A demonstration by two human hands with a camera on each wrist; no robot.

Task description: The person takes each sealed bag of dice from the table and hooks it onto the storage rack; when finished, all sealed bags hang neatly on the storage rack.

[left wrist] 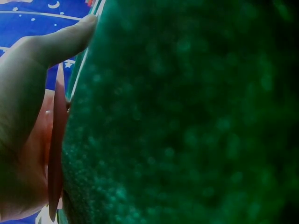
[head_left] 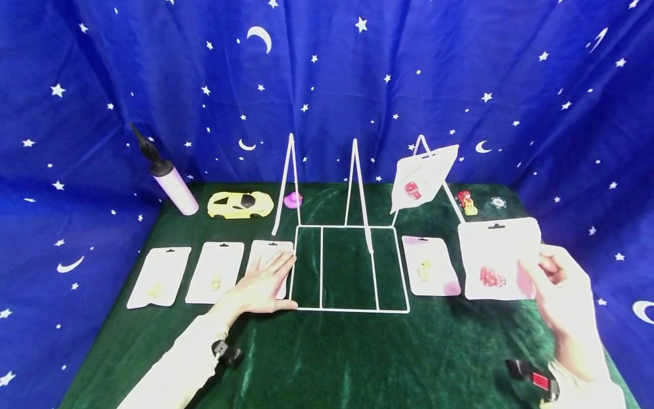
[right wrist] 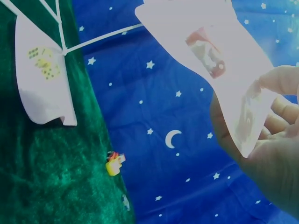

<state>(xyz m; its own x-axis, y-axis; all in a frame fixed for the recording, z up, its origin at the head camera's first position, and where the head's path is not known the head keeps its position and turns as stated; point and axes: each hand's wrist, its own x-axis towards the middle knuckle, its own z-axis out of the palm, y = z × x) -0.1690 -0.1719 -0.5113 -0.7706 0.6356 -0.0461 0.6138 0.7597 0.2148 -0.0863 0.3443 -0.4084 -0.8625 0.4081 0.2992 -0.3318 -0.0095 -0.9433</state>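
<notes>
In the head view my right hand (head_left: 564, 284) pinches the right edge of a white hang-hole pouch (head_left: 498, 244) with red dice showing in it. The same pouch (right wrist: 187, 51) bends in the right wrist view. My left hand (head_left: 260, 289) lies with straight fingers over another white pouch (head_left: 260, 250), covering most of it. Its thumb touches the front left corner of a white wire display rack (head_left: 352, 310). From the rack's right prong hangs a tilted pouch (head_left: 434, 165) with red dice. The left wrist view shows mostly green cloth beside the left hand (left wrist: 28, 79).
Two pouches, one far left (head_left: 158, 278) and one beside it (head_left: 214, 267), lie left. A pouch with yellow dice (head_left: 431, 270) lies right of the rack. Behind are a hand pump (head_left: 174, 187), yellow toy car (head_left: 240, 205), purple toy (head_left: 293, 200), small red-yellow toy (head_left: 466, 203) and round chip (head_left: 498, 202).
</notes>
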